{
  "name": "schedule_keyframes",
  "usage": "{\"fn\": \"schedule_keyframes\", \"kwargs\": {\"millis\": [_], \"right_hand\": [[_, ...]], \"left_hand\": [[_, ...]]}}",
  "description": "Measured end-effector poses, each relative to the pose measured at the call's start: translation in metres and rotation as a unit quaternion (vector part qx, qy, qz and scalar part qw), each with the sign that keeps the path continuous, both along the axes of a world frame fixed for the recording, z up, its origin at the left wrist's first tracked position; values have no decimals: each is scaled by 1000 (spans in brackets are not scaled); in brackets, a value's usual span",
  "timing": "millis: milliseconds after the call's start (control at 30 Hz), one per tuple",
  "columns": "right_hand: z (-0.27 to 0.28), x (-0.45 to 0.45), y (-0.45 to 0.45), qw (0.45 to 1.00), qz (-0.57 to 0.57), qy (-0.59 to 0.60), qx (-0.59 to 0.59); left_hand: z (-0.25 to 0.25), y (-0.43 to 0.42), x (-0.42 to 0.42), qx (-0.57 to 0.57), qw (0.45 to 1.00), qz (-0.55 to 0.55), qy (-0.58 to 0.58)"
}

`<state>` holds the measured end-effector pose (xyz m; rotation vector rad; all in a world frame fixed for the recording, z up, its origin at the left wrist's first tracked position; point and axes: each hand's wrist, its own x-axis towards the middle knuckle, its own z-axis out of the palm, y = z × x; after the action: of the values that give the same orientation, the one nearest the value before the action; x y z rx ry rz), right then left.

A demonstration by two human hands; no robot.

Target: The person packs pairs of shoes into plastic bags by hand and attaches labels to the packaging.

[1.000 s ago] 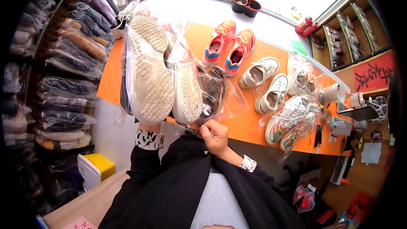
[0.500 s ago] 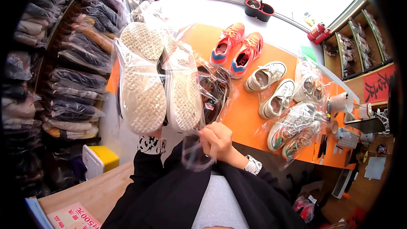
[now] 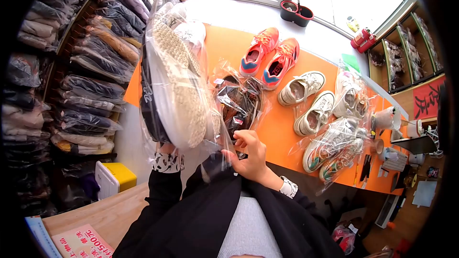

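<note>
A pair of shoes [image 3: 184, 110] with cream textured soles, wrapped in clear plastic, is held up in front of me at the left. My left hand [image 3: 167, 147] holds the bagged shoes from below; its fingers are hidden behind them. Beside the loose lower end of the plastic bag [image 3: 216, 155] is my right hand [image 3: 251, 157], thumb and fingers apart, the thumb against the film. Just beyond it, a dark patterned pair of shoes [image 3: 236, 100] lies in clear plastic on the orange table [image 3: 282, 148].
Orange-red sneakers [image 3: 270, 57], off-white sneakers [image 3: 308, 100] and bagged sneakers [image 3: 330, 148] stand on the table. Bagged clothes [image 3: 91, 91] fill the left rack. A yellow-lidded box [image 3: 117, 179] sits at lower left. By the glass door is a mop bucket [image 3: 296, 13].
The bagged shoes have turned, so a dark side now shows and the soles are angled away. My right hand has loosened its pinch on the bag's end and the fingers have spread.
</note>
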<state>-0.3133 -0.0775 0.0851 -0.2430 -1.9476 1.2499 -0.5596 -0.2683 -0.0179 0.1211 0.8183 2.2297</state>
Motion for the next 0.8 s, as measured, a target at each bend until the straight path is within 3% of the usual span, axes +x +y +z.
{"fn": "schedule_keyframes", "kwargs": {"millis": [100,200,233,267,333,400,467,533,567,600,633,700,733,767,800], "right_hand": [[-3,1,-2,999,-8,32,30],[-12,2,-8,991,19,-46,-126],[-21,1,-13,990,29,-46,-130],[-33,0,-19,967,61,-85,-234],[-43,-4,-26,894,146,-159,-392],[-54,-17,-37,881,186,-184,-395],[-74,-33,-52,871,240,-229,-363],[-87,-54,-70,872,307,-250,-288],[-89,-66,-81,879,335,-241,-238],[-91,-79,-94,877,353,-251,-208],[-91,-92,-109,873,370,-263,-180],[-102,-123,-138,850,440,-257,-131],[-101,-139,-150,845,452,-251,-134],[-97,-156,-160,840,465,-246,-136],[-93,-170,-167,844,443,-266,-147]], "left_hand": [[-6,-8,-11,-5,1000,-24,-7],[-4,-13,-28,-87,994,-24,65],[17,-5,-27,-199,962,11,187],[39,3,-25,-322,899,48,292],[63,0,-10,-426,753,124,486],[101,10,2,-446,662,69,599],[53,-9,-21,-497,740,112,439],[48,-14,-34,-578,680,108,438],[68,-11,-37,-639,557,64,526],[76,-9,-47,-664,495,23,560],[89,-8,-52,-658,464,2,593],[63,-35,-99,-591,431,-47,681],[52,-47,-128,-573,372,-130,719],[54,-56,-148,-489,368,-103,785],[57,-65,-168,-470,357,-159,791]]}}
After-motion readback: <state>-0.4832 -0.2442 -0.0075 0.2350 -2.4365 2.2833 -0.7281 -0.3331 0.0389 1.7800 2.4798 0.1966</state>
